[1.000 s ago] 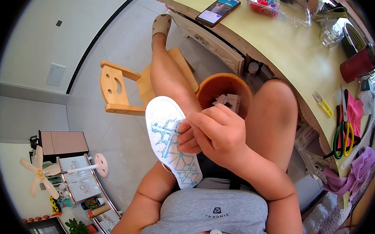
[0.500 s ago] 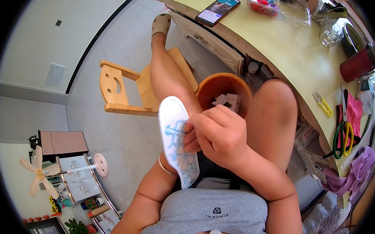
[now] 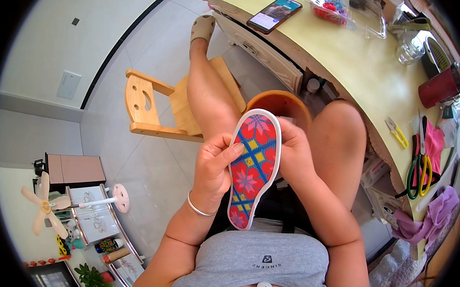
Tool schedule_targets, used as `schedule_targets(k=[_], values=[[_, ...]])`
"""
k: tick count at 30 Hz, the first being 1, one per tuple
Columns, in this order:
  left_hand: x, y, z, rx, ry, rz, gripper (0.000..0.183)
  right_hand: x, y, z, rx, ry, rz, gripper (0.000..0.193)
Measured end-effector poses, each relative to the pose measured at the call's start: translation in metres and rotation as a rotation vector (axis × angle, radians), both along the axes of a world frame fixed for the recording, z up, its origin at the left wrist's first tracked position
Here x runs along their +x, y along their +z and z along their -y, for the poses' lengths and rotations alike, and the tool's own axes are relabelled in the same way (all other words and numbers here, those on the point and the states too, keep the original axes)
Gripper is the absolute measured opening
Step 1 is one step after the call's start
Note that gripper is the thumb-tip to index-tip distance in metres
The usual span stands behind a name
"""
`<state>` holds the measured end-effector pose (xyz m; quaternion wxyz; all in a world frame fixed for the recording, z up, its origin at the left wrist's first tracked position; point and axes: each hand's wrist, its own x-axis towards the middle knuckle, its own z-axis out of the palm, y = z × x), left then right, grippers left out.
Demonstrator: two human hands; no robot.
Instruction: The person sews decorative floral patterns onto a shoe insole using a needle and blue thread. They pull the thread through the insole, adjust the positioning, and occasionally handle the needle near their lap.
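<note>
An embroidered insole (image 3: 249,178) with a white rim stands lengthwise over my lap, its patterned face toward me. Red and pink flowers fill it, crossed by blue bands with yellow squares. My left hand (image 3: 214,161) pinches its left edge, the thumb lying on the embroidery and the other fingers partly behind. At the upper right edge, my right hand (image 3: 294,152) grips the insole; its fingertips are hidden behind it. A little blur shows near the right knuckles.
Below the hands stands a wooden bucket (image 3: 281,100), beside a small wooden chair (image 3: 138,98) under my leg. The yellow table (image 3: 343,61) on the right carries a phone (image 3: 274,15), scissors (image 3: 420,169), yellow snips (image 3: 397,132) and a purple cloth (image 3: 434,214).
The insole has turned over from its white back with blue stitches to its colourful face, and has moved right. My left hand has come into view on its left edge; my right is now at its right.
</note>
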<state>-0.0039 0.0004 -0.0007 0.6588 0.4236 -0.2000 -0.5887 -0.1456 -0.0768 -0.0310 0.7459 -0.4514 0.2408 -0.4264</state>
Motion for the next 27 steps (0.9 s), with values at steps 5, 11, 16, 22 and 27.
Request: schedule_targets(k=[5,11,16,22,27], values=[[0.0,0.001,-0.004,0.027,0.108,0.248,0.007,-0.009,0.02,0.009,-0.582,-0.535,-0.336,0.015],[-0.009,-0.002,-0.005,0.009,0.105,0.513,0.012,0.005,0.021,-0.002,-1.182,-0.526,-0.414,0.019],[0.013,-0.011,-0.007,0.044,0.253,0.625,0.011,-0.018,0.058,-0.02,-0.096,-0.074,0.318,0.009],[0.055,-0.013,-0.007,0.059,0.491,0.734,0.013,-0.162,0.089,0.071,-0.325,-0.886,0.463,0.017],[0.024,-0.011,-0.007,0.035,0.346,0.68,0.015,-0.095,0.07,0.04,-0.36,-0.834,0.091,0.02]])
